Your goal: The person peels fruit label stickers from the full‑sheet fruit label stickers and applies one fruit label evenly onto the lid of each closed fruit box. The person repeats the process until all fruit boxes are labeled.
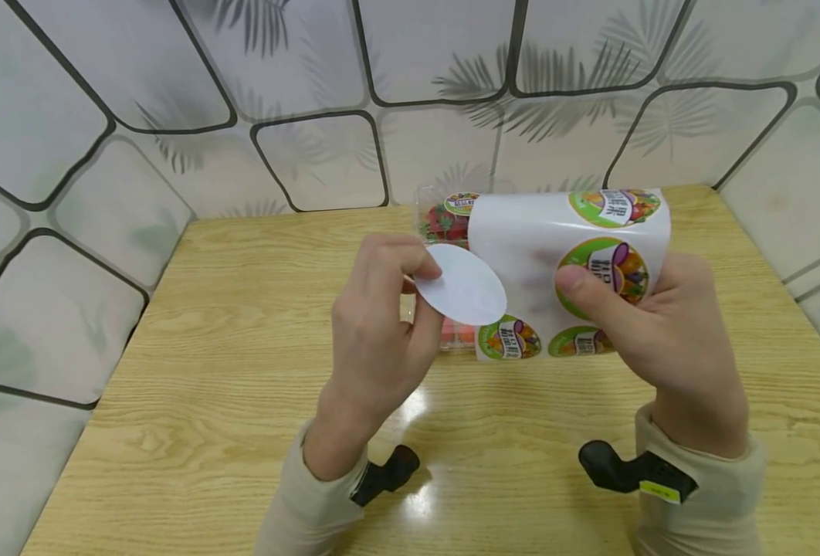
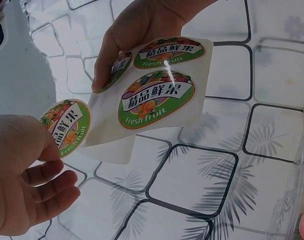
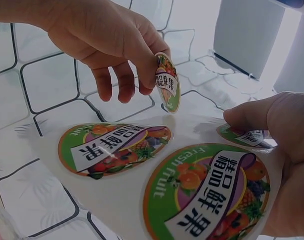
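Note:
My left hand pinches an oval fruit sticker by its edge between thumb and forefinger. Its plain white back faces up in the head view; the left wrist view shows its printed "Fresh fruit" front. My right hand grips a curved white sheet of stickers, thumb on top. Several green and orange oval labels are on that sheet, and one printed label looms close in the right wrist view. The loose sticker is near the sheet's left edge. The right fingers under the sheet are hidden in the head view.
Behind the sheet, partly covered, a clear plastic box of strawberries with an oval label stands on the wooden table. Something pinkish-red in clear plastic shows below it. A patterned wall covering rises at the table's back.

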`<action>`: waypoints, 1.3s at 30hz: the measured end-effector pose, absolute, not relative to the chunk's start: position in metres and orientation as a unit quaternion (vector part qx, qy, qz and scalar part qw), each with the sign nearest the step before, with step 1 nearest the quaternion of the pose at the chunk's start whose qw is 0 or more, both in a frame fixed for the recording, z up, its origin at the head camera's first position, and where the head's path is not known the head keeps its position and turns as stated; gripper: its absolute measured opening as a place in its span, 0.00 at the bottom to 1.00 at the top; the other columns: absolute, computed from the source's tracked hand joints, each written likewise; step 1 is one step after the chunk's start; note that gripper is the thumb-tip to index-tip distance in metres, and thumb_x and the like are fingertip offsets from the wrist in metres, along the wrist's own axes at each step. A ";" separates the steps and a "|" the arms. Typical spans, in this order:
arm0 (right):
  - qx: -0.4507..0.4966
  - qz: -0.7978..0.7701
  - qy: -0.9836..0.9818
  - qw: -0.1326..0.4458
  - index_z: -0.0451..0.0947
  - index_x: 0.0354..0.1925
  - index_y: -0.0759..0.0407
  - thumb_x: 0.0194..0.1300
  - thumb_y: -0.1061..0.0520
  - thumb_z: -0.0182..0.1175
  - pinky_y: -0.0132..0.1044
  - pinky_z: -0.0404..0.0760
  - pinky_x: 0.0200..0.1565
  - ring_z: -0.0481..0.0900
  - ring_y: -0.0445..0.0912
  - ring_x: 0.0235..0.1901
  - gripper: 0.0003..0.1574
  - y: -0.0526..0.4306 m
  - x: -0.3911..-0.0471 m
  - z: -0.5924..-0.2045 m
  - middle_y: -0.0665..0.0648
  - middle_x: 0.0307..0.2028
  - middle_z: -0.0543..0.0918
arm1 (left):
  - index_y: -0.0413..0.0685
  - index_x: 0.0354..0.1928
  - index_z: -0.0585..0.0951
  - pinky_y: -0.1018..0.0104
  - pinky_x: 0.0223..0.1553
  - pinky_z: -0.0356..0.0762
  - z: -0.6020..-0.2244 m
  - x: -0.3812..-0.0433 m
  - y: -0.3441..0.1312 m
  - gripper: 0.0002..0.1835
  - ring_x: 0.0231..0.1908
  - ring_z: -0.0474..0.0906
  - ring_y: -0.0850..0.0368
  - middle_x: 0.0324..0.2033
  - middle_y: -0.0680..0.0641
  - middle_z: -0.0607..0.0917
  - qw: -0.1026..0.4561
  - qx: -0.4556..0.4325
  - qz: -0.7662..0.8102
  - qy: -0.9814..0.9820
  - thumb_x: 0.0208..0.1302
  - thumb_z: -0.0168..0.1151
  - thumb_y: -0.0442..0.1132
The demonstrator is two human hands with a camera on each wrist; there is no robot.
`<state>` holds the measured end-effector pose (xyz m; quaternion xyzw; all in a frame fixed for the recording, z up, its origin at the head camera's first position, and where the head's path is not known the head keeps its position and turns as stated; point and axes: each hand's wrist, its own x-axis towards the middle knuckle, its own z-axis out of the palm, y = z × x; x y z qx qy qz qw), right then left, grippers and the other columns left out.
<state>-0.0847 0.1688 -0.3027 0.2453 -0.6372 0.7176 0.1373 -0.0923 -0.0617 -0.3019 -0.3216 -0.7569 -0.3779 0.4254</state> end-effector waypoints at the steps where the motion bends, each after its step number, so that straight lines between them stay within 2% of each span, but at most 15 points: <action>1: 0.246 0.719 -0.635 0.137 0.77 0.44 0.83 0.60 0.77 0.60 0.35 0.84 0.26 0.88 0.49 0.30 0.12 0.169 -0.085 -0.303 0.70 0.36 0.85 | 0.36 0.37 0.71 0.64 0.30 0.79 -0.302 -0.092 -0.062 0.09 0.33 0.78 0.49 0.35 0.37 0.78 0.425 -0.321 -0.379 -0.757 0.58 0.56 0.20; 15: 0.204 0.711 -0.658 0.141 0.77 0.45 0.81 0.60 0.76 0.61 0.35 0.84 0.27 0.88 0.49 0.30 0.13 0.169 -0.083 -0.301 0.68 0.36 0.86 | 0.35 0.38 0.72 0.64 0.28 0.80 -0.303 -0.091 -0.063 0.06 0.30 0.81 0.50 0.30 0.40 0.80 0.426 -0.307 -0.384 -0.760 0.59 0.55 0.22; 26: 0.244 0.695 -0.658 0.154 0.73 0.53 0.80 0.61 0.76 0.61 0.35 0.85 0.32 0.88 0.50 0.36 0.21 0.169 -0.086 -0.298 0.70 0.42 0.85 | 0.35 0.38 0.72 0.63 0.28 0.80 -0.304 -0.090 -0.063 0.08 0.31 0.82 0.49 0.30 0.40 0.80 0.433 -0.300 -0.385 -0.758 0.57 0.55 0.20; 31: 0.238 0.699 -0.657 0.156 0.74 0.53 0.79 0.60 0.76 0.60 0.35 0.85 0.32 0.88 0.50 0.35 0.21 0.173 -0.089 -0.298 0.68 0.41 0.86 | 0.35 0.38 0.72 0.63 0.28 0.80 -0.303 -0.090 -0.064 0.08 0.30 0.82 0.49 0.29 0.40 0.80 0.432 -0.298 -0.386 -0.759 0.57 0.55 0.21; 34: 0.230 0.705 -0.650 0.166 0.75 0.53 0.76 0.61 0.75 0.61 0.33 0.85 0.33 0.89 0.48 0.36 0.20 0.178 -0.093 -0.298 0.64 0.42 0.87 | 0.35 0.38 0.72 0.62 0.27 0.80 -0.303 -0.090 -0.064 0.08 0.30 0.82 0.49 0.29 0.40 0.80 0.432 -0.297 -0.386 -0.759 0.57 0.55 0.21; 39: 0.226 0.724 -0.623 0.193 0.76 0.54 0.75 0.60 0.76 0.62 0.31 0.84 0.34 0.89 0.48 0.36 0.22 0.188 -0.099 -0.299 0.64 0.42 0.87 | 0.35 0.38 0.72 0.62 0.27 0.80 -0.304 -0.090 -0.064 0.08 0.29 0.81 0.49 0.30 0.39 0.80 0.430 -0.297 -0.383 -0.761 0.58 0.55 0.21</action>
